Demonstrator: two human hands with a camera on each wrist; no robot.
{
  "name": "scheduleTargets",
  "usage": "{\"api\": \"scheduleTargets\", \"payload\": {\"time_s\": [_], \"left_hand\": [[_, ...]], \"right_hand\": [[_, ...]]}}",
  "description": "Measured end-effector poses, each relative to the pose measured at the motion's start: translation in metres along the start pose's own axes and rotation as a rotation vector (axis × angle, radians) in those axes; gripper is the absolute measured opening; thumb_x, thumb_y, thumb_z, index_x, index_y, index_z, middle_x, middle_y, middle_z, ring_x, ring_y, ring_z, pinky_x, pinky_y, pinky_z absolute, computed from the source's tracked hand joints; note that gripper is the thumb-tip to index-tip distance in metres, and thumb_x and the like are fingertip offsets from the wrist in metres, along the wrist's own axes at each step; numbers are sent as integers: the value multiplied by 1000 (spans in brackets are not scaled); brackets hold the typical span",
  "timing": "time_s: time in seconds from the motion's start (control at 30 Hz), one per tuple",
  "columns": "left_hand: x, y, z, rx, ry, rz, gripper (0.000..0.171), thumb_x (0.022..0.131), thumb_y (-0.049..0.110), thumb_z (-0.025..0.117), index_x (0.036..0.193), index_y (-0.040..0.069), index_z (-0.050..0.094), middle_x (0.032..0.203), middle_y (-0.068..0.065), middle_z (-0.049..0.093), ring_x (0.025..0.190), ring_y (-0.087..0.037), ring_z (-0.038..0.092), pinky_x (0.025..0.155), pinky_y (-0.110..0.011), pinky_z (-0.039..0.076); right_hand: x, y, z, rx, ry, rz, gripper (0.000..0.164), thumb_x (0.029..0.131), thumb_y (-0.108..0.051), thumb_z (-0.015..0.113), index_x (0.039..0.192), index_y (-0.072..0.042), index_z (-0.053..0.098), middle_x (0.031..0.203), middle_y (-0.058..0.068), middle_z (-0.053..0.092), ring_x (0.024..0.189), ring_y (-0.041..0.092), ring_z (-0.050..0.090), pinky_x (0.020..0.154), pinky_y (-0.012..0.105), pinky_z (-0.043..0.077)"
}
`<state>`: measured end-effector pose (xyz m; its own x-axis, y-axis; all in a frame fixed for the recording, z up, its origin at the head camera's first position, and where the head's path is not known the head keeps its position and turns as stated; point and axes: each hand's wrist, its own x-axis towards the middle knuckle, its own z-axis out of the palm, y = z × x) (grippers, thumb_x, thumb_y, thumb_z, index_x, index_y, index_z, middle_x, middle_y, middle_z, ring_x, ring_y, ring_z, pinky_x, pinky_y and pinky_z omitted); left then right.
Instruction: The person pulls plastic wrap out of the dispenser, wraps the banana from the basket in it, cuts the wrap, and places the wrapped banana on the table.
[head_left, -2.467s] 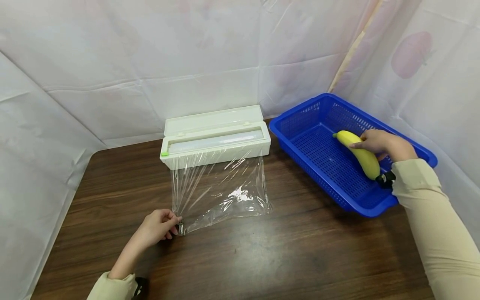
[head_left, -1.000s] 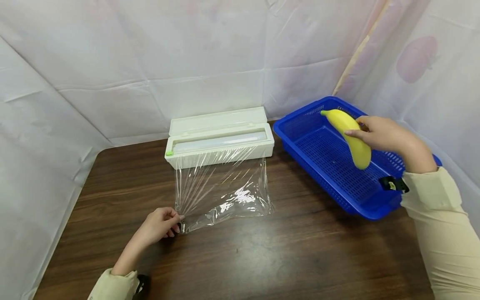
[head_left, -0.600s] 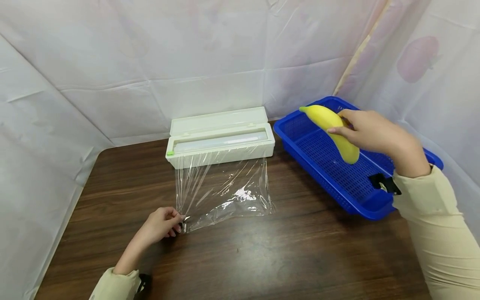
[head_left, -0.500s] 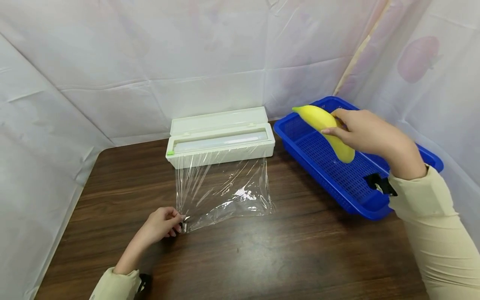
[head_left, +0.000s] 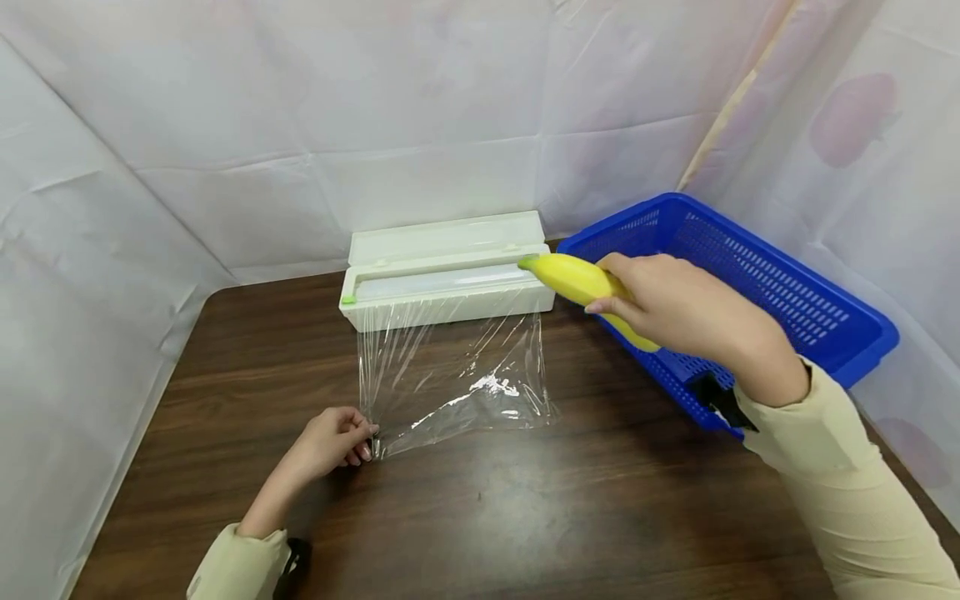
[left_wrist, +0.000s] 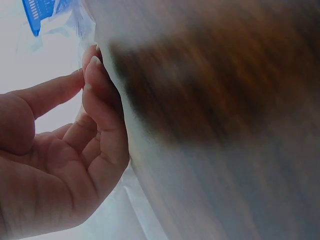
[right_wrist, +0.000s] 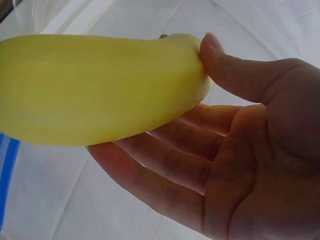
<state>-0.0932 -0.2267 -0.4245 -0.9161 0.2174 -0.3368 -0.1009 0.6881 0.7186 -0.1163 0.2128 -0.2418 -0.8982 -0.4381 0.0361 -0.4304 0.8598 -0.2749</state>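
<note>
In the head view, my left hand [head_left: 327,446] pinches the near left corner of a clear sheet of cling film [head_left: 450,379] between thumb and fingers, low over the table. The film stretches back to a white dispenser box [head_left: 450,314], whose lid stands raised behind a roll [head_left: 442,282]. My right hand [head_left: 675,304] grips a plump yellow banana [head_left: 573,279] with a green tip, in the air over the basket's left rim. The banana's tip overlaps the box's right end in this view. In the right wrist view, thumb and fingers hold the banana [right_wrist: 95,90] from either side.
A blue perforated plastic basket [head_left: 780,275] stands at the right, partly hidden by my right arm. Pale printed sheeting [head_left: 420,108] hangs behind and at both sides of the dark wood table [head_left: 465,525]. A green piece [head_left: 348,299] sits at the box's left end.
My right hand has lifted the banana out of the basket and carried it left toward the dispenser box. The left hand keeps its pinch on the film corner. The view has shifted slightly.
</note>
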Motion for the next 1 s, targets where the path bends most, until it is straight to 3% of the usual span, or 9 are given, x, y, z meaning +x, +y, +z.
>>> {"api": "scheduleTargets", "payload": {"time_s": [0.13, 0.43, 0.7, 0.87, 1.0], "left_hand": [[1, 3, 0, 0, -4, 11, 22, 106, 17, 65, 91, 1, 65, 69, -3, 71, 61, -16, 65, 55, -32, 54], [1, 6, 1, 4, -4, 8, 20, 105, 14, 65, 92, 0, 65, 68, -3, 71, 61, -16, 65, 55, -31, 54], [0, 7, 2, -16, 1, 9, 20, 105, 14, 65, 91, 0, 65, 69, -5, 72, 60, -16, 65, 55, -32, 54], [0, 7, 2, -23, 5, 6, 20, 105, 13, 65, 91, -1, 65, 69, -5, 72, 60, -15, 64, 54, -31, 54], [0, 5, 2, -24, 8, 5, 20, 104, 13, 66, 90, 0, 65, 68, -5, 71, 60, -15, 64, 54, -31, 53]], "right_hand": [[3, -12, 13, -15, 15, -47, 32, 104, -31, 70, 116, -2, 65, 79, 2, 57, 66, 19, 53, 61, 38, 48], [25, -39, 52, -29, -49, -67, 26, 100, -29, 75, 104, -6, 63, 82, 4, 61, 70, 22, 57, 60, 41, 52], [41, -61, 92, -112, -88, -74, 36, 96, -34, 79, 110, -5, 64, 90, 7, 68, 78, 27, 70, 60, 44, 58], [45, -71, 113, -159, -47, -103, 35, 93, -33, 82, 107, -5, 64, 91, 9, 69, 79, 29, 70, 59, 45, 59], [45, -78, 133, -234, 85, -167, 38, 90, -35, 84, 104, -6, 65, 89, 10, 69, 76, 29, 68, 56, 42, 59]]}}
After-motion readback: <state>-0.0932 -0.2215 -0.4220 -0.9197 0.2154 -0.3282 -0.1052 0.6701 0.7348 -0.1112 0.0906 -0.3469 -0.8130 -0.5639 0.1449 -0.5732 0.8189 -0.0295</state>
